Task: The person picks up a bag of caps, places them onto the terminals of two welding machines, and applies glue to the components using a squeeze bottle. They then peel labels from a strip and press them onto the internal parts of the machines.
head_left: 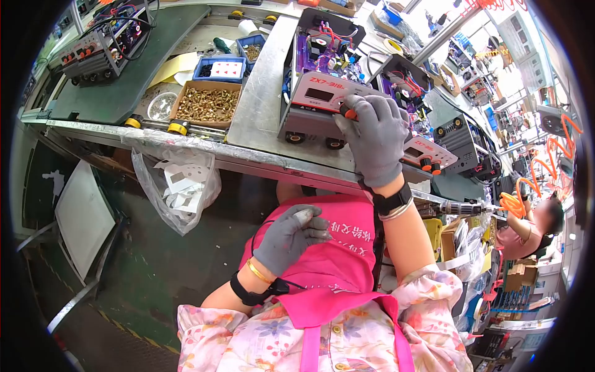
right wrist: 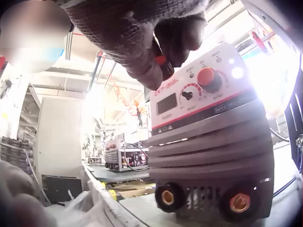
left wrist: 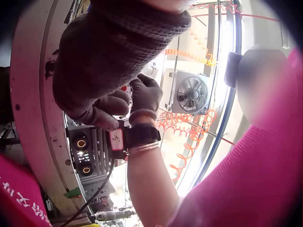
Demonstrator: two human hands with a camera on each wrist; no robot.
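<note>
A welding machine point(head_left: 316, 93) with a red-and-white front panel stands at the bench edge, its purple circuit boards exposed behind. In front of the panel my right hand point(head_left: 379, 133), in a grey glove, pinches a red-topped black knob point(right wrist: 164, 66) between thumb and fingers. The right wrist view shows a second knob point(right wrist: 208, 79) seated on the panel, beside a bare black shaft point(right wrist: 187, 95). Two round sockets sit low on the machine's front. My gloved left hand point(head_left: 288, 239) hovers before the pink apron point(head_left: 347, 229), fingers loosely bent with nothing visible in them.
Left of the machine are a cardboard box of brass fittings point(head_left: 207, 104) and blue bins point(head_left: 219, 69). A second machine point(head_left: 421, 146) stands close on the right. Below the bench edge hangs a plastic bag point(head_left: 180, 186). An electric screwdriver point(head_left: 465, 208) lies at the right.
</note>
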